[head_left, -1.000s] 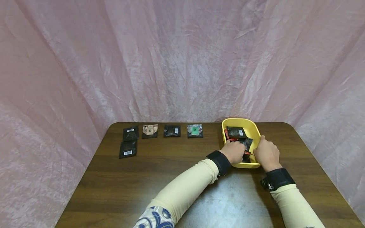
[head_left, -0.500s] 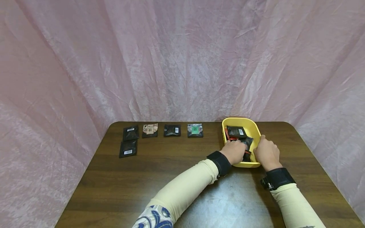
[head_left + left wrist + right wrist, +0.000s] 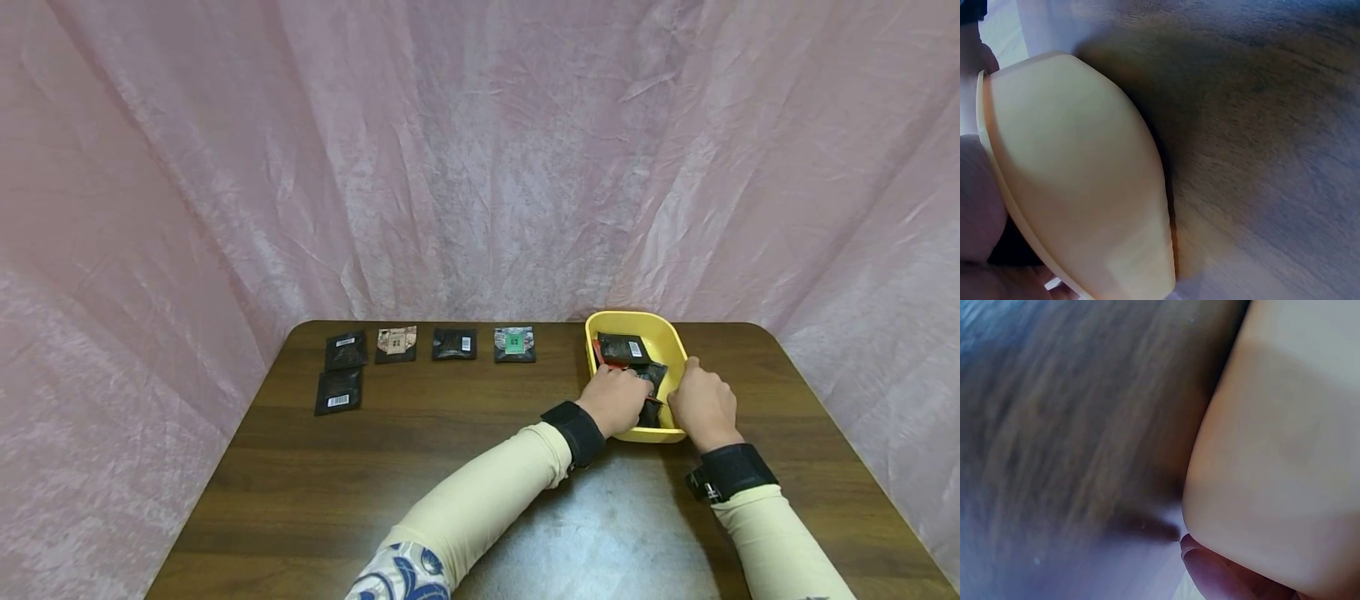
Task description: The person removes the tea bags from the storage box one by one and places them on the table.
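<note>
At the right of the head view a yellow plastic tub (image 3: 672, 367) stands on the table, with several flat packets inside, black and red. My left hand (image 3: 617, 400) reaches over its near left rim, among the packets; its fingertips are hidden, so a hold on a packet cannot be made out. A black packet (image 3: 621, 347) with a barcode label lies at the tub's far end. My right hand (image 3: 703, 406) grips the tub's right side, thumb at the rim and fingers (image 3: 1210, 572) against the outer wall in the right wrist view.
Along the table's back edge lie a green-labelled packet (image 3: 514, 343), a black packet (image 3: 454, 343) and a beige-labelled packet (image 3: 395, 343). Two black packets, one (image 3: 346, 350) behind the other (image 3: 338, 390), lie at the left. A pink curtain (image 3: 480, 167) hangs behind the table (image 3: 300, 500).
My left hand has shifted only slightly inside the tub, and the red edge beside its fingers shows less than before. The right hand keeps its place on the tub.
</note>
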### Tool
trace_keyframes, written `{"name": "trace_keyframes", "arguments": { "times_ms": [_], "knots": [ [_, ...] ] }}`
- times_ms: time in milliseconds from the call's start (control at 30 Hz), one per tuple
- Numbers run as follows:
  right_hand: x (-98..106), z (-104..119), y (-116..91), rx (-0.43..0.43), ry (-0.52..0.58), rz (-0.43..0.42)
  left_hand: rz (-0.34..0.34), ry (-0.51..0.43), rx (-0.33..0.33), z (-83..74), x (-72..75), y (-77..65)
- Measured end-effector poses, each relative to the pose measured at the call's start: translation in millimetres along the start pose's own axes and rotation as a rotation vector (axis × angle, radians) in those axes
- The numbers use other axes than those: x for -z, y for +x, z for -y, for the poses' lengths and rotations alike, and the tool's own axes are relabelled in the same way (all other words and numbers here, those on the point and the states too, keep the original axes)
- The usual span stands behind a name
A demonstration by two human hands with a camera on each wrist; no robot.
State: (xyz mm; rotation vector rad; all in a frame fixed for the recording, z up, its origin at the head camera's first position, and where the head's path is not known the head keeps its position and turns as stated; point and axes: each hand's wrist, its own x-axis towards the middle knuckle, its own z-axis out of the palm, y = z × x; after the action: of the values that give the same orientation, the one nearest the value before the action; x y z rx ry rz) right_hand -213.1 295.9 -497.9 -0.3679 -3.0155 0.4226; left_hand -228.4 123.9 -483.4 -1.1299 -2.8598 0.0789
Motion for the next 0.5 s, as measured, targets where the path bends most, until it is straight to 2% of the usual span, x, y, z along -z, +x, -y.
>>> {"name": "trace_keyframes", "arguments": {
  "times_ms": [233,500],
  "knots": [
    [0.1,0.3,-0.2,-0.005,0.001,0.018,-0.003,0.024,-0.005,-0.1,1.8,-2.9],
    [1.9,1.0,-1.5,0.012,0.007,0.005,-0.076,0.091,-0.053,-0.4,4.8,-8.7]
  ]
}}
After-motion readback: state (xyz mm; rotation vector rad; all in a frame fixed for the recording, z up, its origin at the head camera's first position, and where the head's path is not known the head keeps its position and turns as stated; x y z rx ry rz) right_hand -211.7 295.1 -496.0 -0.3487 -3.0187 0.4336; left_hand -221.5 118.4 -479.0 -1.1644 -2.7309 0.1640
